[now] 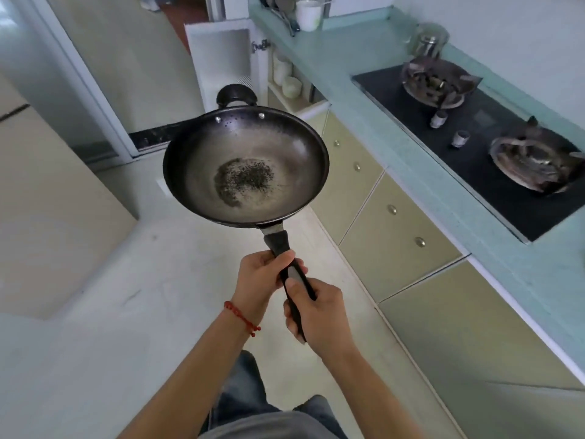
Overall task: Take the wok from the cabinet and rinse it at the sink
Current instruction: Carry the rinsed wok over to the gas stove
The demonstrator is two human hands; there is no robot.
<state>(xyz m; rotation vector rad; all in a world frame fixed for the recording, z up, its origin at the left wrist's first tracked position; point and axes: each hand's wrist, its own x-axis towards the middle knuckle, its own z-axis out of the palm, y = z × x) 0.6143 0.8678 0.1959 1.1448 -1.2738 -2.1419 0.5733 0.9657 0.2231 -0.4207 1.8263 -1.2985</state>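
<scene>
The fingers (297, 267) of the left hand (262, 277) are wrapped round the handle (289, 274), up near where it meets the bowl, thumb laid along the top. Just behind, the right hand (316, 315) is clamped on the lower end of the same handle, thumb pressed flat on its upper face. Both grips are tight, and the wok (245, 166) is held out in front, level, bowl up, over the floor (158, 280). A dark speckled patch is seen at the bottom of the bowl, and a small loop handle (235, 95) is set on the far rim. A red cord (242, 318) is worn at the left wrist.

To the right, the table (395, 144) is seen running away in pale green, with closed doors (399, 242) below it. A black hob (474, 147) is sunk into it, two burners and two knobs (449, 128) showing. A steel jar (429, 41) is stood behind the far burner, and a white cup (308, 14) at the far end. Beyond the wok, a cabinet (297, 90) is left open, its white door (221, 58) swung wide, pale jars (286, 77) lined up on the shelf inside. The wok is well clear of that cabinet and of the table.
</scene>
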